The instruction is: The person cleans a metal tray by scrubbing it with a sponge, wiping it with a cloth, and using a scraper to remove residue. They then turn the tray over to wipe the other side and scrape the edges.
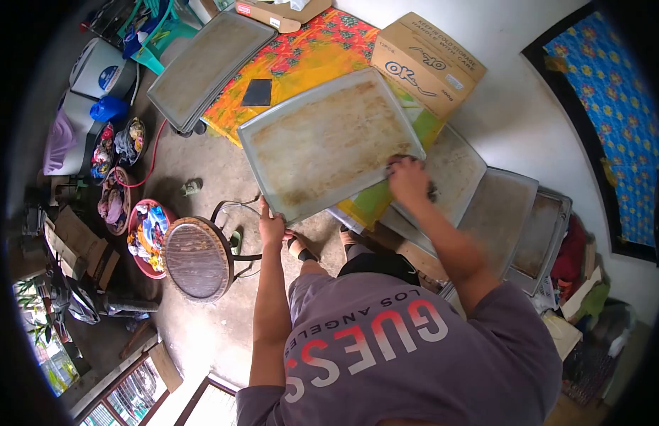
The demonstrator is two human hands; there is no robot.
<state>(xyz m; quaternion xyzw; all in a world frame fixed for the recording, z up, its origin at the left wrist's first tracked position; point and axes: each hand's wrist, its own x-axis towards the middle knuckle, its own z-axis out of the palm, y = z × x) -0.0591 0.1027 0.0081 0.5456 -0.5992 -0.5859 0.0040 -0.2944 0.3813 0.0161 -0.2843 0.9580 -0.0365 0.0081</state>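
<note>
A large metal baking tray [329, 135] with brown stains lies tilted across the front of the table. My left hand [271, 226] grips its near left corner, fingers closed on the rim. At the right end of the tray, my right hand [409, 181] presses a dark rag [432, 190] against the surface near the edge. Most of the rag is hidden under the fingers, so its exact kind is hard to make out.
An orange patterned tablecloth [301, 60] carries a dark flat square [257, 92] and a cardboard box [429, 64]. More trays [212, 67] rest at the left, others [510, 213] at the right. A round wooden stool [198, 259] and a clothes-filled tub [148, 238] stand left.
</note>
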